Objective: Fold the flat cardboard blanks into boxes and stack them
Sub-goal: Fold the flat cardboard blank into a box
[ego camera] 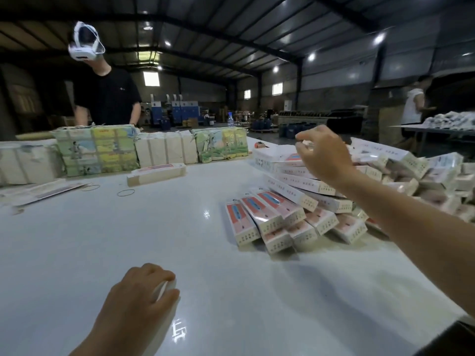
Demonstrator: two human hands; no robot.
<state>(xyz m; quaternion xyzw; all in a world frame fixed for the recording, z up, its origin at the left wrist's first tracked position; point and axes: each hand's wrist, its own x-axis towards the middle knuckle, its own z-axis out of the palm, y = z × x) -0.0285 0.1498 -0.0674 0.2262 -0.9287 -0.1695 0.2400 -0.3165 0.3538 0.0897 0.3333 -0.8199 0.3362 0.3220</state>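
A heap of folded white and red boxes (295, 217) lies on the right side of the white table (180, 227). My right hand (325, 156) reaches out over the heap, and its fingertips pinch the end of the top box (275, 155). My left hand (144, 296) rests on the table at the near edge, fingers loosely curled, holding nothing. One folded box (156, 173) lies alone at the table's middle back. Flat blanks (43, 192) lie at the far left.
Strapped bundles of printed cardboard (97, 150) line the far edge. Rubber bands (126, 193) lie loose near them. A person in a black shirt (108, 96) stands behind the bundles, and another stands at a second table (437, 129) at the right.
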